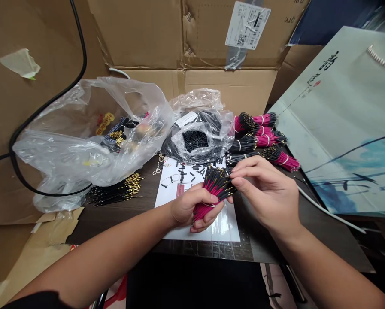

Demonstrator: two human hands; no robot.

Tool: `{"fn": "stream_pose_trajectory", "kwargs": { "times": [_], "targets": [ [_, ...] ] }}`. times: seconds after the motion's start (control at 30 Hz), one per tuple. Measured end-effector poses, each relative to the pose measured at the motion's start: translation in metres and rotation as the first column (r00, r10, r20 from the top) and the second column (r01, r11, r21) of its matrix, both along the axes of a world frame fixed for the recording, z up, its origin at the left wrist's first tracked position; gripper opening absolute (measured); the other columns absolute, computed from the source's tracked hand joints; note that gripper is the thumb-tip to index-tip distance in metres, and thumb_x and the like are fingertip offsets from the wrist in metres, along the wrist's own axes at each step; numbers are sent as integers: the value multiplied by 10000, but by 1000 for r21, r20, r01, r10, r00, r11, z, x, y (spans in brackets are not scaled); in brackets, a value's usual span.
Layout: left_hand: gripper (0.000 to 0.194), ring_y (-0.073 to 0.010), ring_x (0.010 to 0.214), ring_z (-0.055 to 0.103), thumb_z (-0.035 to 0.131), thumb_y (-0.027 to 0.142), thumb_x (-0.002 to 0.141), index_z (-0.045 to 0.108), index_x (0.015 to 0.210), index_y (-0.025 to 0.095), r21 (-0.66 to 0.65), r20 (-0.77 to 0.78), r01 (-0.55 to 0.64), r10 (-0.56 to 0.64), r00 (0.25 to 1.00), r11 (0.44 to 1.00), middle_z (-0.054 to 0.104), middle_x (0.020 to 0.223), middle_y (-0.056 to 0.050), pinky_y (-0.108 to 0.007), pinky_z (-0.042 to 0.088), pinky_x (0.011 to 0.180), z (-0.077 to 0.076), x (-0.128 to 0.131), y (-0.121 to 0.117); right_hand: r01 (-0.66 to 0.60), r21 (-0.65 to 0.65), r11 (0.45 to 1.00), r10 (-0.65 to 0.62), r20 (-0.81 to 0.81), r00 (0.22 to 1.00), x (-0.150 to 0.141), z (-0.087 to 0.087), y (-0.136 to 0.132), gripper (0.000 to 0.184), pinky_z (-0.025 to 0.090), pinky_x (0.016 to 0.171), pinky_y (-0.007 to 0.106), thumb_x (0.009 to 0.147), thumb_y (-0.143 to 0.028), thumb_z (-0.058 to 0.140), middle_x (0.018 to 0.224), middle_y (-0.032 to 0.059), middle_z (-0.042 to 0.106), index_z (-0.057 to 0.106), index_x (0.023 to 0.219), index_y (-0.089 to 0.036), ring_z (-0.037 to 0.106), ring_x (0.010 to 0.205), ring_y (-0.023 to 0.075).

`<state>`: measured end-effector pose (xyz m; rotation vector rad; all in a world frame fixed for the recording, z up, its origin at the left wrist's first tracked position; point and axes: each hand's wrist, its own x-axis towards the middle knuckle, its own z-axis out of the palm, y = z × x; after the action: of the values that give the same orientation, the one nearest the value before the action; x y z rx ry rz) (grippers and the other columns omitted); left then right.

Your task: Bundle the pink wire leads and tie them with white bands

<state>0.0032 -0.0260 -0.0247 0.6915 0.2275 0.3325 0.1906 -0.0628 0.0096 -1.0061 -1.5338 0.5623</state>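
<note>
My left hand (pixel 200 206) is wrapped round a bundle of thin pink sticks (pixel 214 184) with black sleeves and gold tips, tied with a white band. At the bundle's upper right edge, my right hand (pixel 268 189) has thumb and fingertips pinched together by the gold tips. Whatever is between those fingers, if anything, is too small to make out. Beneath the hands lies a white sheet (pixel 166 210) with several short black tubes (pixel 192 175) scattered on its far part. Just beyond it stands a clear plastic bag (pixel 195 140) full of similar black tubes.
Banded bundles of pink and black sticks (pixel 268 139) are stacked at the back right. Loose black sticks with gold ends (pixel 118 189) lie at the left beside a large plastic bag (pixel 66 150). A pale paper bag (pixel 347 128) and cardboard walls (pixel 140 38) border the dark table (pixel 263 240).
</note>
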Motion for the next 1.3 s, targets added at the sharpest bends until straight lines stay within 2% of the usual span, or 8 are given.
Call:
{"fn": "stream_pose_trajectory", "kwargs": {
  "times": [0.2,0.4,0.6,0.7,0.83,1.03,1.13,1.3],
  "targets": [
    [242,-80,276,308,522,279,828,636,948,103,-22,-42,-39,38,998,999,489,498,40,-182,299,236,2,2,-1,41,22,999,-43,98,994,-2,-3,-1,199,554,805,381,859,-136,709,959,29,694,765,973,-289,655,883,180],
    [406,-87,224,279,496,401,807,522,491,147,-30,-128,-4,0,992,1000,371,339,10,-199,235,227,0,2,1,11,316,949,-144,402,904,-3,-14,-5,528,543,898,476,803,-107,740,1235,107,668,653,1294,-280,639,1082,262],
    [377,-81,262,312,557,444,785,555,561,141,-37,-155,-122,115,981,992,411,392,19,-194,269,251,0,1,1,19,316,948,-158,420,893,-4,-21,-3,796,509,1002,545,792,-216,775,1389,141,594,423,1504,-259,582,1235,310],
    [495,-80,277,339,516,602,815,564,633,144,-60,-122,-99,91,988,993,434,429,24,-193,283,263,0,0,1,-3,275,961,-118,423,899,-4,-24,-2,857,505,1035,540,776,-234,793,1440,148,559,381,1528,-234,559,1282,311],
    [764,-88,282,347,291,839,809,540,589,151,-30,-126,-24,20,992,999,409,400,9,-202,273,269,0,1,2,-34,264,964,-94,457,885,-2,-27,1,780,510,1055,520,808,-182,757,1428,125,580,418,1508,-235,587,1267,285],
    [708,-135,381,465,217,736,898,576,748,145,133,-201,-170,195,960,976,521,509,-24,-240,363,354,1,4,1,-56,149,987,9,299,954,3,-26,1,653,500,1075,544,899,-334,666,1486,111,527,428,1503,-264,563,1310,305],
    [504,-127,451,503,360,586,956,577,842,145,361,-311,-201,321,895,911,547,549,-11,-220,350,433,8,4,-3,-136,-69,988,136,-5,991,2,-27,2,629,472,1103,547,981,-556,441,1560,116,431,365,1533,-263,518,1361,306],
    [349,-122,584,497,454,434,995,644,1087,156,734,-323,-149,533,782,663,526,637,18,-236,404,582,18,6,-9,-208,-295,933,160,-180,971,-3,-32,5,550,401,1175,508,1043,-521,195,1538,66,472,416,1493,-294,482,1400,233]
  ]
}}
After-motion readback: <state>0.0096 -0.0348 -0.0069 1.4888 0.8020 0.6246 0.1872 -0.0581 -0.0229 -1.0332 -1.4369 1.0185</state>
